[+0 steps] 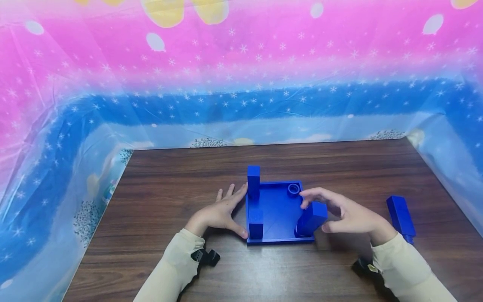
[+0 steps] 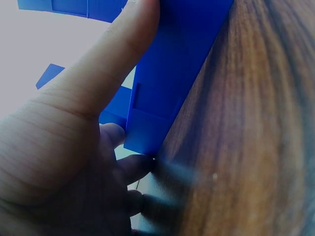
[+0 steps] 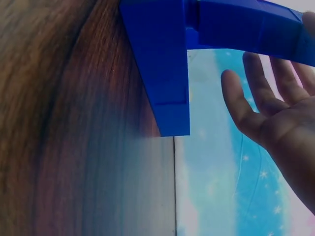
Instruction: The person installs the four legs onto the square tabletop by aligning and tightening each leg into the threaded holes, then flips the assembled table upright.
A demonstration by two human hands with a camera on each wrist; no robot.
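Tray [image 1: 277,214] of blue plastic, square and with a low rim, lies around the middle of the wooden table [image 1: 170,180], well apart from the table's far edge. From where I stand, I see three blue posts on it: the far left post [image 1: 254,180] is upright at its corner, the near left post [image 1: 256,228] rises at the near left corner, and the near right post [image 1: 312,218] appears to lean outward, but I cannot tell if this is a true tilt. In the far right corner of the tray there is a round socket [image 1: 293,190].

The left hand [image 1: 220,214] rests against the left side of the tray, with the fingers spread and the thumb wide apart from them. Its thumb touches the rim close to the near left corner, and its index finger reaches up beside the far left post.

The right hand [image 1: 351,216] is around the near right post, with fingers a little bent, and the thumb just beside the post on its outer side. It pinches nothing that I can see; whether the thumb touches the post, I cannot tell.

One loose post [image 1: 401,216], also blue, lies near the right edge of the table. Both arms wear cream sleeves [image 1: 171,264], and behind the far edge hangs a pink and blue cloth [image 1: 264,63] with white snowflakes
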